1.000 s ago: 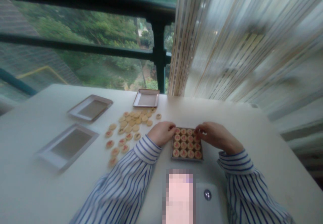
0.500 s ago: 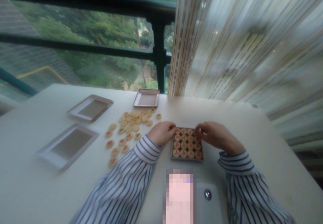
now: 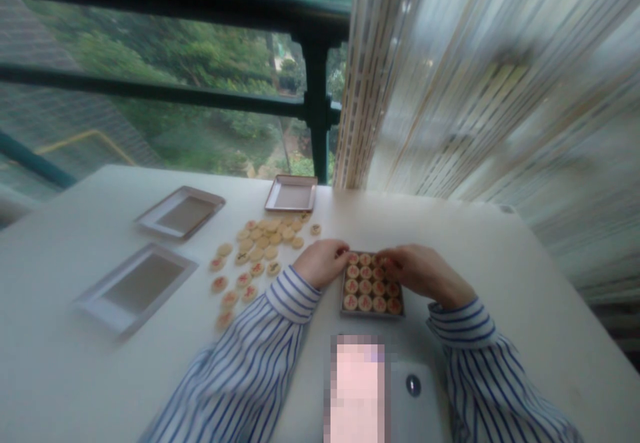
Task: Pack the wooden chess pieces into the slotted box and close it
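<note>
A shallow square box (image 3: 373,314) stands on the table in front of me, filled with neat rows of round wooden Chinese chess pieces (image 3: 365,287) marked in red. My left hand (image 3: 321,263) is closed at the box's far left corner, thumb and fingers pinched on its edge. Over the far right part of the box is my right hand (image 3: 427,271), its fingers bent together and touching the pieces there. Those fingertips cover the far right pieces, so whether one is gripped is hidden. More loose pieces (image 3: 271,238) lie scattered left of my left hand, some face down.
Two flat trays or lids (image 3: 181,212) lie on the left of the white table (image 3: 470,243), and a smaller one (image 3: 291,193) at the back. A pale object with a dark oval (image 3: 413,385) is near me. Behind are a green railing and a string curtain (image 3: 450,83).
My right hand has moved a little left, from the box's far right corner in over the far pieces. My left hand has stayed at the far left corner.
</note>
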The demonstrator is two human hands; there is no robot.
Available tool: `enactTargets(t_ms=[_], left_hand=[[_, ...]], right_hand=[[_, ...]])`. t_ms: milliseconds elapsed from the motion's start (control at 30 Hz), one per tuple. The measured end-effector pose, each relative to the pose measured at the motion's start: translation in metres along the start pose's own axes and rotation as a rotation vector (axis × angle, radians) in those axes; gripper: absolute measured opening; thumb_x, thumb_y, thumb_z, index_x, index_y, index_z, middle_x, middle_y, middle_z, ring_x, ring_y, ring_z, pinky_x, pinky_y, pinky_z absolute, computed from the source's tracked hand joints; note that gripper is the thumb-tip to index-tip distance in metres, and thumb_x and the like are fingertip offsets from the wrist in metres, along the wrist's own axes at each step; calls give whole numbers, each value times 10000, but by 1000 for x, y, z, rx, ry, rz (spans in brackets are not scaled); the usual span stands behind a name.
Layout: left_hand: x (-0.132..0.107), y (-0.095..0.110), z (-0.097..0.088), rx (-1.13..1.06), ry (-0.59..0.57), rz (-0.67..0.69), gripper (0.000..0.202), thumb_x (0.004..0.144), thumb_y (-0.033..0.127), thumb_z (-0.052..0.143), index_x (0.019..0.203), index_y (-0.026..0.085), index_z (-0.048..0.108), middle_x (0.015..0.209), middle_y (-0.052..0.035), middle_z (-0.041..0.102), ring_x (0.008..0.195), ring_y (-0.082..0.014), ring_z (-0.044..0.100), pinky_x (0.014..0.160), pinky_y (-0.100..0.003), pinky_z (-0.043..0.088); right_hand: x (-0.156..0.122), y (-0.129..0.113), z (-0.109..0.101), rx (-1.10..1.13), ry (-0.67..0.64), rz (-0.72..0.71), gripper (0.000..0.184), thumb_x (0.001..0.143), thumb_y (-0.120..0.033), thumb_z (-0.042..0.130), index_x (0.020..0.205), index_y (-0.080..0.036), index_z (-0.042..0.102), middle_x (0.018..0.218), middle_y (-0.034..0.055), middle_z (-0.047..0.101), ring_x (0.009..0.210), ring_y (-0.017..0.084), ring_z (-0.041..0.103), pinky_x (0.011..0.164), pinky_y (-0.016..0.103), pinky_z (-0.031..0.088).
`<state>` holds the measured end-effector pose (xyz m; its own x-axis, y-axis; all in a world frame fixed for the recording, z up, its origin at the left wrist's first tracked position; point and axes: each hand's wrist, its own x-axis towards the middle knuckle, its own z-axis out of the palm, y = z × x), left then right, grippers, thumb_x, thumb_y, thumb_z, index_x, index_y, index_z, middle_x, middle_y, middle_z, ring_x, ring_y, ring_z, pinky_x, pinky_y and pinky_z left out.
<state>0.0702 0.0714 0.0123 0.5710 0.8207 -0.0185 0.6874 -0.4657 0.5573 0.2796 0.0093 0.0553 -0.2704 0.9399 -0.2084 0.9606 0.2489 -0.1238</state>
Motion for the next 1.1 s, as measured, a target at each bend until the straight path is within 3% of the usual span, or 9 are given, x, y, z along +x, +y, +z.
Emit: enactTargets(t_ms=[367, 600, 767, 1100], left_hand=[[-1, 4, -3, 4, -11, -21, 301, 826, 327, 440, 953, 193, 679, 891, -57, 689, 825, -173, 604, 724, -246, 426], [-1, 4, -3, -10, -17, -8, 303, 830, 342, 439, 936, 186, 676, 885, -60, 685, 806, -168, 601, 702, -245, 422], [-1, 0, -1, -3, -3, 10, 297, 830, 335, 434, 925, 192, 676, 868, -57, 683, 789, -165, 599, 693, -247, 421], [-1, 3, -2, -12, -12, -22, 300, 828, 346, 447, 929, 188, 681, 873, -58, 685, 803, -170, 598, 709, -248, 424]], right_hand=[[-6, 3, -7, 29, 48, 35, 279, 859, -322, 394, 1002, -277, 628, 867, 24, 681, 756, 154, 608, 627, 248, 376], [-13, 11, -12, 8, -81, 112, 220, 803, -365, 499, 925, -271, 656, 820, 19, 680, 701, 153, 608, 592, 245, 385], [-13, 10, -11, 27, -82, 84, 256, 810, -430, 490, 939, -279, 650, 803, 12, 685, 684, 156, 612, 578, 249, 388], [-12, 10, -11, 24, -101, 78, 246, 811, -422, 496, 923, -275, 659, 825, 19, 688, 701, 163, 617, 577, 251, 391]])
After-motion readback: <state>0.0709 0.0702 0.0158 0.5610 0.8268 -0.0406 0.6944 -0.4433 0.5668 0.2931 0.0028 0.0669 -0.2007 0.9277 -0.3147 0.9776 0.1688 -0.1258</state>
